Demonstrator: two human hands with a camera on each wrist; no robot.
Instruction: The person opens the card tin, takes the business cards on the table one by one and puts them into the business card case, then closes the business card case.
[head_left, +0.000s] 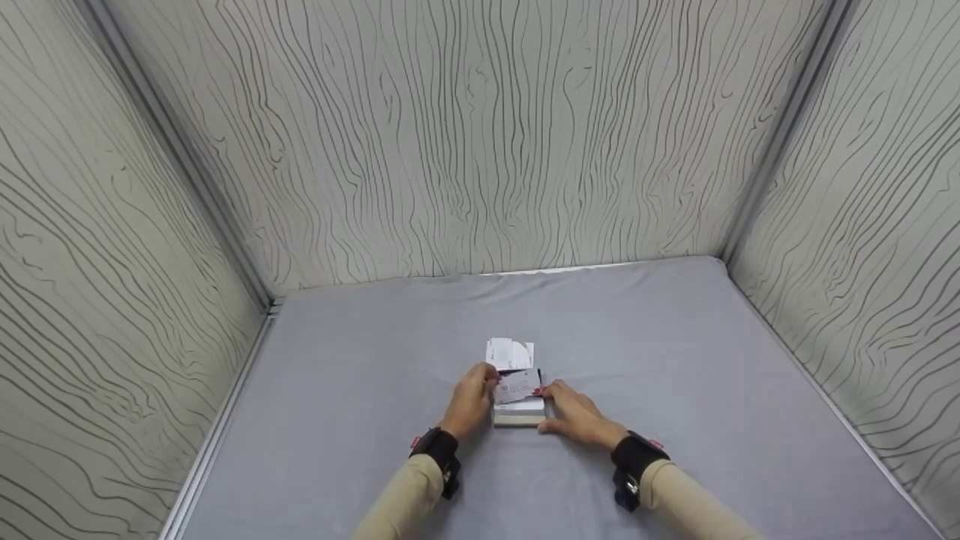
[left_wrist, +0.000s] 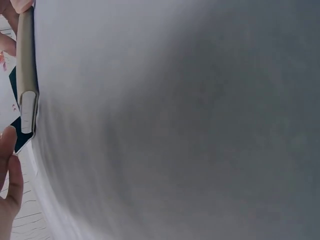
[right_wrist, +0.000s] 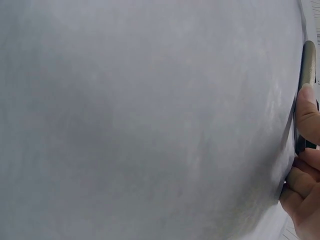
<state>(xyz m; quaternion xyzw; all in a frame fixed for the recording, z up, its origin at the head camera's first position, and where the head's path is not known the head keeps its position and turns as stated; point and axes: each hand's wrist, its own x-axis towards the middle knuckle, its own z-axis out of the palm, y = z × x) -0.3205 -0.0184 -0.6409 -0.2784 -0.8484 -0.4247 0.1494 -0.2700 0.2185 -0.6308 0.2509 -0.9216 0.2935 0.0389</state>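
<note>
A small card book [head_left: 519, 421] with a beige spine lies open on the grey cloth, white cards and a dark leaf showing in it. On top, slightly tilted, is a white business card [head_left: 517, 387] with red corners. My left hand [head_left: 470, 397] pinches this card at its left edge. On the other side, my right hand [head_left: 577, 416] grips the book, thumb at the near corner of the spine and index finger by the card's red corner. In the left wrist view the spine [left_wrist: 27, 55] stands edge-on; the right wrist view shows my right thumb [right_wrist: 307, 112] against it.
Beyond the book, further white cards [head_left: 510, 353] lie side by side. A grey cloth [head_left: 360, 360] with light wrinkles covers the table. Pale panels with wavy dark lines [head_left: 465, 135] rise at the back and both sides, with metal posts at the corners.
</note>
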